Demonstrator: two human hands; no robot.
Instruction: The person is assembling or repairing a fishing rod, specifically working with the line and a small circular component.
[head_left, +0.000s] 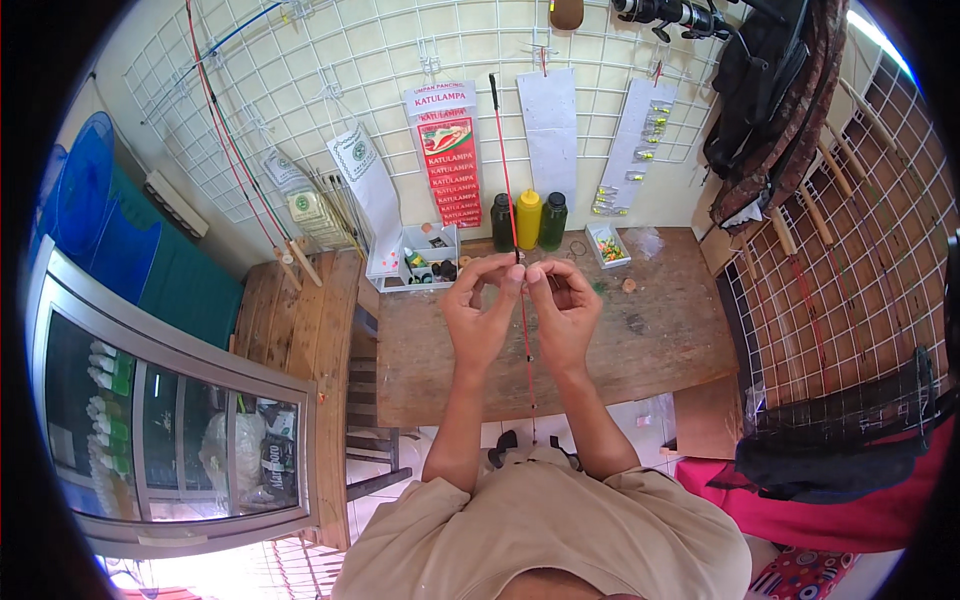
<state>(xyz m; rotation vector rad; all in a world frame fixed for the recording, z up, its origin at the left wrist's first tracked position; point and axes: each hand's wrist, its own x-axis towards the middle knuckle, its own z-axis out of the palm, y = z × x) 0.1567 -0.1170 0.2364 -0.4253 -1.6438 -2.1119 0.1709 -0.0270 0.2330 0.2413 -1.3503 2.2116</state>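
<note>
A thin red fishing rod [507,165] stands before me over the wooden table, running from a black tip high against the wall grid down toward my body. Dark bands and small rings show along its lower part. My left hand [480,312] is closed, its thumb and fingers pinching the rod at a black section. Right beside it, my right hand [562,315] is closed too, thumb against forefinger, touching the rod at the same spot. Whatever lies between those right fingertips is too small and hidden to name.
Behind my hands stand a yellow squeeze bottle [528,220] and two dark bottles. A white compartment box [411,288] sits left, a small white tray [608,246] right. A glass display case [170,430] flanks me left; packets hang from the white wall grid [370,70].
</note>
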